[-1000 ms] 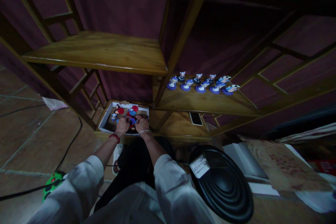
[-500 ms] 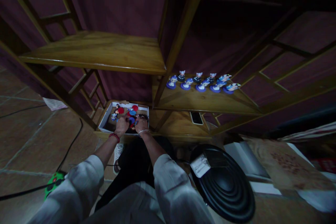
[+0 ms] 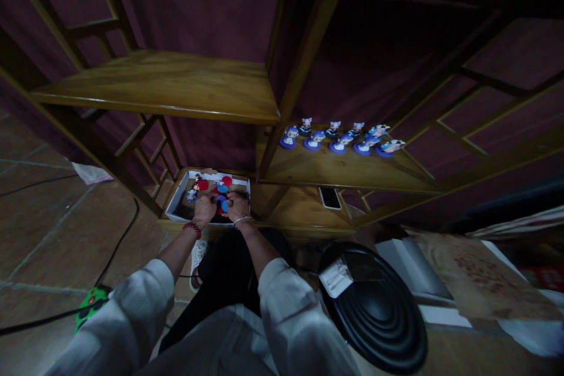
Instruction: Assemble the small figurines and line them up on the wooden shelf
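Observation:
A shallow white cardboard box [image 3: 174,202] on the bottom shelf holds several small toy figurines with round red and blue bases. Both hands are inside it, close together. My left hand [image 3: 204,210] is closed, its fingers curled at the left side of a blue-based figurine [image 3: 221,204]. From the right, my right hand [image 3: 238,207] pinches at the same figurine; its fingertips are partly hidden. A blue-haired figurine [image 3: 191,194] lies left of my left hand, near a red base [image 3: 202,185]. Another red base [image 3: 226,181] is by the back wall.
Several figurines on purple bases [image 3: 315,141] stand in rows on the middle shelf [image 3: 335,167], to the right. A phone [image 3: 329,198] lies on the lower shelf. An upright post [image 3: 304,53] divides the shelving. A black ridged round object [image 3: 374,311] is at my right.
My hands stay in the box, with small finger movements around the blue-based figurine. More of its blue base shows between them now. The shelf figurines have not moved.

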Tool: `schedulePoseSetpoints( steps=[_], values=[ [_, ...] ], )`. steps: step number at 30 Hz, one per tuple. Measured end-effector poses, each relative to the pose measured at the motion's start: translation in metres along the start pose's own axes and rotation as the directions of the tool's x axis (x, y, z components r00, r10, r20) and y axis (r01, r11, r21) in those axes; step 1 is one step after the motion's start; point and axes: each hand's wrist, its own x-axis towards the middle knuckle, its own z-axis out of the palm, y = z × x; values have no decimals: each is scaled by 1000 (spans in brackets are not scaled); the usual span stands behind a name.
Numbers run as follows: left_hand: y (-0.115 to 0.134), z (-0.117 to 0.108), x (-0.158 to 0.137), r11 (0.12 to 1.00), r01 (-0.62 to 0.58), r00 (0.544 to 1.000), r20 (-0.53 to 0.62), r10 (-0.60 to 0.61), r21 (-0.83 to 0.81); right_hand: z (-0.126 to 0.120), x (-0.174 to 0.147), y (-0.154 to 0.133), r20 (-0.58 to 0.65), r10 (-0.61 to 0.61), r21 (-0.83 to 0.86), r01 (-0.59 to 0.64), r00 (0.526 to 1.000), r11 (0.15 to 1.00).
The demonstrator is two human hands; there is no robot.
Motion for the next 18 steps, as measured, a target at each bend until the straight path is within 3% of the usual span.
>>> schedulePoseSetpoints(
  steps=[18],
  values=[
    [-8, 9, 8, 993, -43, 999, -3, 43, -108, -5, 2, -3, 27, -57, -54, 59, 998, 997]
  ],
)
